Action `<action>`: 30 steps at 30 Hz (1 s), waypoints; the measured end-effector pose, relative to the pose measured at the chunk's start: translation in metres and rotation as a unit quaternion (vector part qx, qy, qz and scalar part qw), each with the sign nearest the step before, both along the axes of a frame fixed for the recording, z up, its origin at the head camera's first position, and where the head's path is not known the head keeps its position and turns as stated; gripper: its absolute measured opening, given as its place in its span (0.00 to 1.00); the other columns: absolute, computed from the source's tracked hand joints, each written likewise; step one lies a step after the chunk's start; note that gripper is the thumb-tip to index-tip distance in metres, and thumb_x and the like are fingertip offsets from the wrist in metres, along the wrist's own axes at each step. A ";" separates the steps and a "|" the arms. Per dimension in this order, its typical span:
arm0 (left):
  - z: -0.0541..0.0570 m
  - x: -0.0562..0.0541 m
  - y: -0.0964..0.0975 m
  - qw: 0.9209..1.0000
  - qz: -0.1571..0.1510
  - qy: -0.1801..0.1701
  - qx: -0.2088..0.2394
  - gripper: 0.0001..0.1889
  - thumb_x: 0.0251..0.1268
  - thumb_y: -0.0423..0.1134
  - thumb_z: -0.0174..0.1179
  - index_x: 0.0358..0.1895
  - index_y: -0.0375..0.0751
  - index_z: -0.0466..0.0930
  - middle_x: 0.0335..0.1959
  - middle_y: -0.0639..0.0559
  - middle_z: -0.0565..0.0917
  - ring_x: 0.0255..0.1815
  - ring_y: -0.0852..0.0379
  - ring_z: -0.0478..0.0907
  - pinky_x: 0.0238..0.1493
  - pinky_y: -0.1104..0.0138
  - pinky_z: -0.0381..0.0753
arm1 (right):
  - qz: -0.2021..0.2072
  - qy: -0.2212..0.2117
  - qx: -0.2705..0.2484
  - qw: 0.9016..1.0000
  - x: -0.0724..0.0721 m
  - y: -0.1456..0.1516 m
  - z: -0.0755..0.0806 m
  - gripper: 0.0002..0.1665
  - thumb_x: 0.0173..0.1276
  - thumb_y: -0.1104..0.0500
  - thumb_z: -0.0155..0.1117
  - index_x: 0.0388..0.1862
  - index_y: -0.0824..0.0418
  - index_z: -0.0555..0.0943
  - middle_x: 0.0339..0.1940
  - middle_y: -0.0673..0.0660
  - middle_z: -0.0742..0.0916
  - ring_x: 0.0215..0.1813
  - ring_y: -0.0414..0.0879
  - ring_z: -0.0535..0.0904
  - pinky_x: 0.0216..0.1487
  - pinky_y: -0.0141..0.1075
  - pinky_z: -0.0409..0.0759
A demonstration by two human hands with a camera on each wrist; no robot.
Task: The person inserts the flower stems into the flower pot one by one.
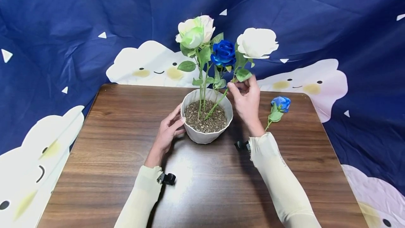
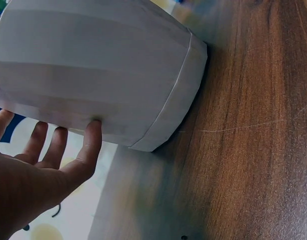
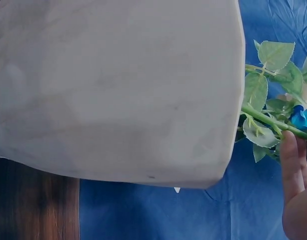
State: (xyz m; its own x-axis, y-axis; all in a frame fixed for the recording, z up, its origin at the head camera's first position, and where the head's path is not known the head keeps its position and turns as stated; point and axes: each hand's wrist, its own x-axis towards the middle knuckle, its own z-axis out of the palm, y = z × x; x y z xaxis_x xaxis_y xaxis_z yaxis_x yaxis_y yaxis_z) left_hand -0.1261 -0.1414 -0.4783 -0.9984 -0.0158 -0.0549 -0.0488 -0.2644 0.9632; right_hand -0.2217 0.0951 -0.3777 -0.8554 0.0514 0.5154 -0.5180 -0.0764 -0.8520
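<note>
A white faceted flowerpot [image 1: 205, 137] holds brown soil [image 1: 207, 126] with several artificial roses standing in it. My right hand [image 1: 247, 105] pinches the green stem of the white rose [image 1: 257, 43], which leans to the right with its lower end at the soil. In the right wrist view, the fingers [image 3: 292, 167] meet that stem [image 3: 266, 119] beyond the pot. My left hand [image 1: 167, 129] rests against the pot's left side. Its fingertips touch the wall in the left wrist view, fingers [image 2: 88, 150] spread and fairly straight. Left of the white rose stand a dark blue rose [image 1: 224, 52] and pale green-and-white blooms [image 1: 191, 35].
A lighter blue rose [image 1: 281, 104] lies on the wooden table [image 1: 110, 143], right of my right hand, its stem partly hidden by the forearm. Behind the table hangs a dark blue cloth [image 1: 133, 10] printed with clouds and triangles.
</note>
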 end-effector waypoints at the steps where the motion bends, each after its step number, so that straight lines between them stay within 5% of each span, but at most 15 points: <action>1: 0.000 0.000 0.000 1.000 -0.001 0.000 0.000 0.32 0.73 0.34 0.57 0.78 0.49 0.64 0.70 0.35 0.72 0.65 0.41 0.73 0.56 0.42 0.78 | -0.003 0.002 0.005 1.000 0.000 -0.001 0.000 0.17 0.63 0.78 0.67 0.48 0.67 0.76 0.33 0.49 0.83 0.34 0.38 0.82 0.34 0.33 0.86; 8: -0.001 0.000 0.000 1.000 0.000 -0.001 0.002 0.32 0.73 0.35 0.57 0.78 0.48 0.63 0.70 0.36 0.72 0.65 0.42 0.73 0.56 0.40 0.78 | -0.011 0.010 0.042 0.999 0.000 -0.007 -0.001 0.15 0.64 0.76 0.68 0.47 0.78 0.74 0.33 0.45 0.84 0.36 0.36 0.83 0.36 0.32 0.86; 15: 0.000 0.001 -0.001 1.000 -0.002 0.002 0.002 0.32 0.73 0.35 0.58 0.78 0.48 0.64 0.70 0.36 0.72 0.65 0.42 0.73 0.56 0.41 0.78 | -0.017 -0.017 0.030 0.999 0.002 -0.010 -0.002 0.15 0.63 0.76 0.69 0.46 0.78 0.76 0.30 0.48 0.81 0.36 0.37 0.84 0.36 0.33 0.87; 22: -0.001 0.000 -0.002 1.000 0.005 0.000 -0.004 0.32 0.73 0.34 0.58 0.78 0.48 0.64 0.69 0.35 0.73 0.64 0.42 0.74 0.54 0.44 0.81 | -0.006 0.014 0.051 0.999 0.006 -0.016 0.000 0.13 0.63 0.76 0.68 0.44 0.80 0.75 0.31 0.48 0.83 0.36 0.36 0.85 0.37 0.31 0.86; 30: -0.001 -0.001 -0.001 1.000 0.001 0.003 -0.002 0.32 0.73 0.35 0.58 0.78 0.48 0.64 0.70 0.36 0.72 0.65 0.41 0.73 0.54 0.46 0.81 | -0.009 0.032 0.090 0.995 -0.004 -0.020 -0.001 0.14 0.64 0.74 0.69 0.46 0.79 0.77 0.31 0.60 0.84 0.37 0.36 0.84 0.38 0.30 0.85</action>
State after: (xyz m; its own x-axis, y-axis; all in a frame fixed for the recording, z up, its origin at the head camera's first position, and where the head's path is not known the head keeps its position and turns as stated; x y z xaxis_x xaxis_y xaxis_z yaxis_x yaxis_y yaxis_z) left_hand -0.1272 -0.1424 -0.4789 -0.9987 -0.0178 -0.0481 -0.0418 -0.2609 0.9645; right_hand -0.2255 0.0748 -0.3785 -0.8201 -0.0312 0.5714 -0.5718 0.0845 -0.8161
